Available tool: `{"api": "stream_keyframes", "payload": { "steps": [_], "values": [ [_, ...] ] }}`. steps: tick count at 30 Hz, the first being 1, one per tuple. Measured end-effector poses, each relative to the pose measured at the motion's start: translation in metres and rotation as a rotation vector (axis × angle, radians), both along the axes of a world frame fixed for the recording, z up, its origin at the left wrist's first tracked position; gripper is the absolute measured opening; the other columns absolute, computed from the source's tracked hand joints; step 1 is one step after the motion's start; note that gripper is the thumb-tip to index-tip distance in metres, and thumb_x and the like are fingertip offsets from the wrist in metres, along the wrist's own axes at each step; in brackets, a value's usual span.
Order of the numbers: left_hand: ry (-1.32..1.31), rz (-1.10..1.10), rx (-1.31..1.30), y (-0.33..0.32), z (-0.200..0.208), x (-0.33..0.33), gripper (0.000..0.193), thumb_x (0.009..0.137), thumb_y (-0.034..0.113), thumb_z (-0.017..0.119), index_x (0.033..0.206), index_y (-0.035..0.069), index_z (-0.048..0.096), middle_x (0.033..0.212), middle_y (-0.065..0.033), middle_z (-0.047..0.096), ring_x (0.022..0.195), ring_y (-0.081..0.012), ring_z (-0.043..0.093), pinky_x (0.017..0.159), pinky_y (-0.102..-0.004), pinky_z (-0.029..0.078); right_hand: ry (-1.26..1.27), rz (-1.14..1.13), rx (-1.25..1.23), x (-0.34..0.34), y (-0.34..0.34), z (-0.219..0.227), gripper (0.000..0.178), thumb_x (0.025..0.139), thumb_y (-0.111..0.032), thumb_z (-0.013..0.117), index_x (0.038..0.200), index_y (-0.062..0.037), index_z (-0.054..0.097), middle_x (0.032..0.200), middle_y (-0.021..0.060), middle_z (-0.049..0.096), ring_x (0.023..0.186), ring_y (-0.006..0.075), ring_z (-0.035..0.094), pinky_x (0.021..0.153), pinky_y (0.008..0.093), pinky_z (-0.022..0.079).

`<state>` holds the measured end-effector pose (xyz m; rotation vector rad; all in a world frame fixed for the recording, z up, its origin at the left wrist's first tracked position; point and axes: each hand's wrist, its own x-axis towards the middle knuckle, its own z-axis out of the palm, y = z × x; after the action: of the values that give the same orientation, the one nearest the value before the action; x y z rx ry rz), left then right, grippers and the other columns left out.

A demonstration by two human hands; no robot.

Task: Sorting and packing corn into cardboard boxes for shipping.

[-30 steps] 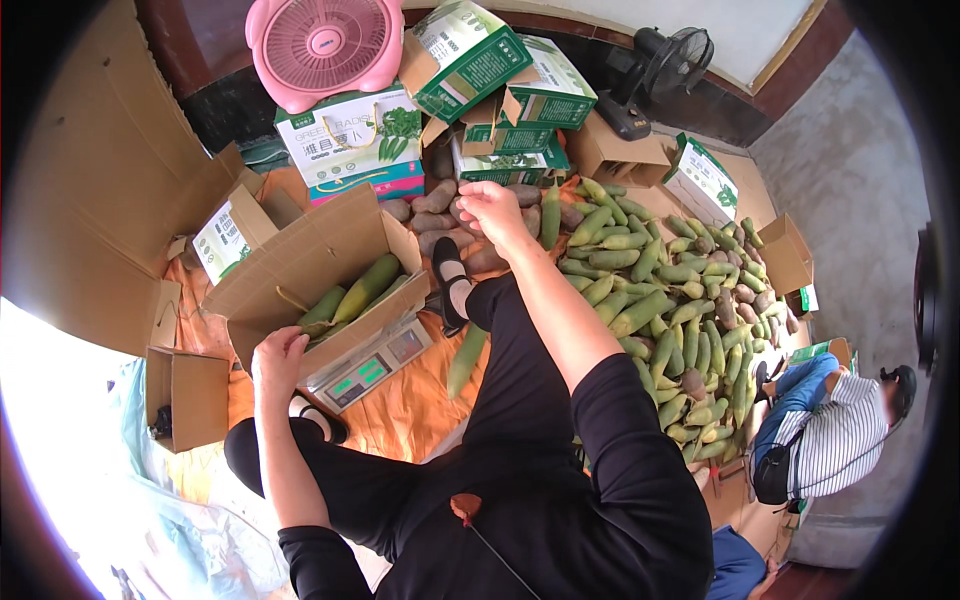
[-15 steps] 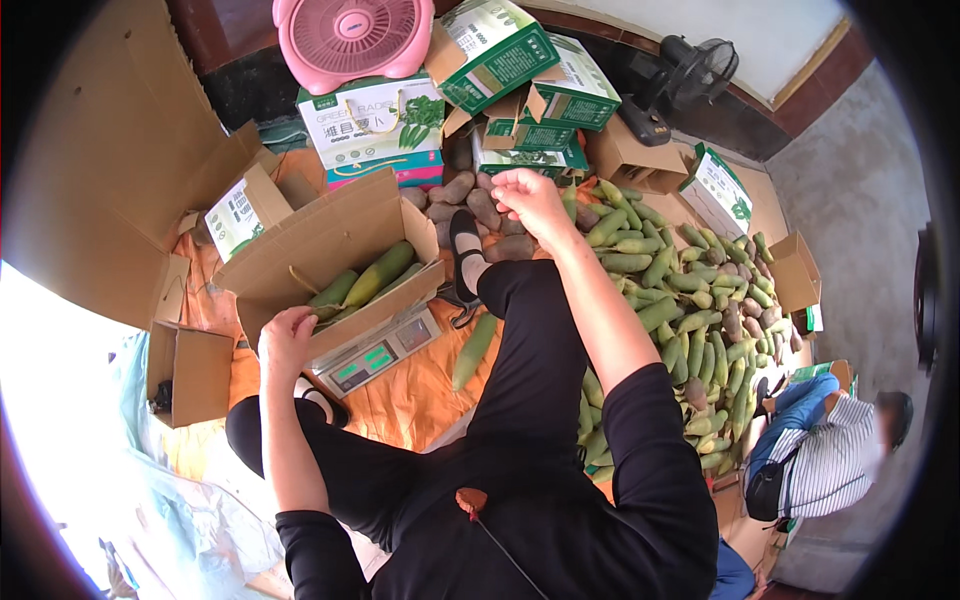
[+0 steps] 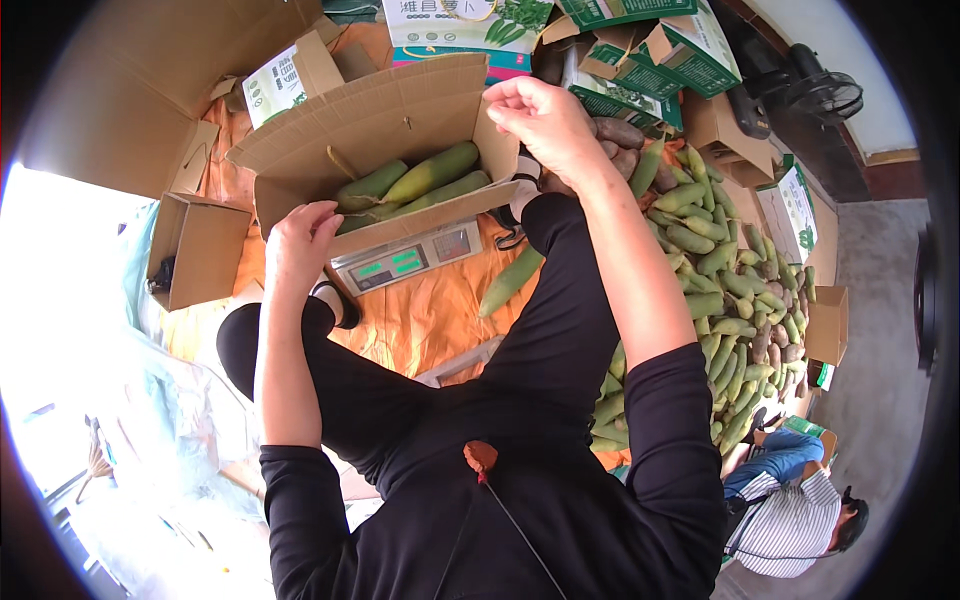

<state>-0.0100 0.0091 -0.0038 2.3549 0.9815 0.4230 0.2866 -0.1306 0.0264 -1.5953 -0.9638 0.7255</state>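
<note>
An open brown cardboard box (image 3: 425,221) stands on a digital scale (image 3: 405,262) with lit green figures. Several long green radishes (image 3: 432,172) lie in it. At the box's near left corner, my left hand (image 3: 297,245) is closed on its edge, fingertips beside the radish ends. My right hand (image 3: 550,122) is at the far right corner by the raised flap (image 3: 380,105); its fingers are loosely bent and apart, and whether they touch the cardboard is hard to tell. Another green radish (image 3: 511,281) lies on the orange sheet (image 3: 400,330) right of the scale.
A large heap of green radishes (image 3: 725,290) spreads to the right, with reddish-brown roots (image 3: 620,133) behind. Printed cartons (image 3: 465,25) stand at the back, near a black fan (image 3: 820,92). A small open box (image 3: 205,250) sits left. A person in stripes (image 3: 790,525) is at lower right.
The view has shifted, so the box appears higher and farther right. My right hand has come down from above the roots to the box's right flap. My left hand stays at the box's left corner.
</note>
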Motion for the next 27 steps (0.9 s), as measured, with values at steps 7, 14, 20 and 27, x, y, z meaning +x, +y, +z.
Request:
{"api": "stream_keyframes", "payload": {
  "steps": [7, 14, 20, 27],
  "values": [
    [0.002, -0.017, 0.01, -0.004, 0.006, 0.007, 0.023, 0.083, 0.017, 0.065, 0.101, 0.004, 0.067, 0.089, -0.0128, 0.066, 0.081, -0.0256, 0.066, 0.073, -0.0333, 0.051, -0.064, -0.093, -0.12, 0.003, 0.005, -0.045, 0.022, 0.08, -0.011, 0.068, 0.099, -0.0011, 0.065, 0.084, 0.0062, 0.066, 0.076, 0.0124, 0.061, 0.071, 0.0258, 0.05],
    [0.005, -0.047, -0.008, -0.009, 0.009, 0.011, 0.021, 0.084, 0.013, 0.063, 0.101, 0.002, 0.066, 0.093, -0.0147, 0.066, 0.083, -0.0281, 0.065, 0.075, -0.0334, 0.05, -0.175, -0.163, 0.026, 0.002, 0.006, -0.046, 0.02, 0.079, -0.013, 0.068, 0.097, -0.002, 0.066, 0.084, 0.0096, 0.068, 0.078, 0.0164, 0.065, 0.071, 0.029, 0.051],
    [-0.007, -0.134, 0.013, -0.012, 0.007, 0.015, 0.02, 0.084, 0.009, 0.061, 0.101, -0.002, 0.064, 0.094, -0.0152, 0.066, 0.086, -0.029, 0.065, 0.078, -0.0341, 0.049, -0.146, -0.214, 0.046, -0.009, 0.008, -0.032, 0.019, 0.079, -0.013, 0.067, 0.095, -0.0028, 0.066, 0.081, 0.0098, 0.068, 0.075, 0.0178, 0.066, 0.069, 0.0297, 0.051],
    [-0.11, -0.042, -0.028, -0.011, 0.006, 0.015, 0.011, 0.086, 0.007, 0.061, 0.082, -0.003, 0.061, 0.08, -0.0095, 0.063, 0.071, -0.0189, 0.059, 0.067, -0.0291, 0.046, -0.259, -0.271, 0.074, -0.019, 0.019, -0.027, 0.013, 0.078, -0.011, 0.066, 0.089, -0.0041, 0.065, 0.077, 0.0113, 0.067, 0.074, 0.0264, 0.066, 0.068, 0.0373, 0.051]
  ]
}}
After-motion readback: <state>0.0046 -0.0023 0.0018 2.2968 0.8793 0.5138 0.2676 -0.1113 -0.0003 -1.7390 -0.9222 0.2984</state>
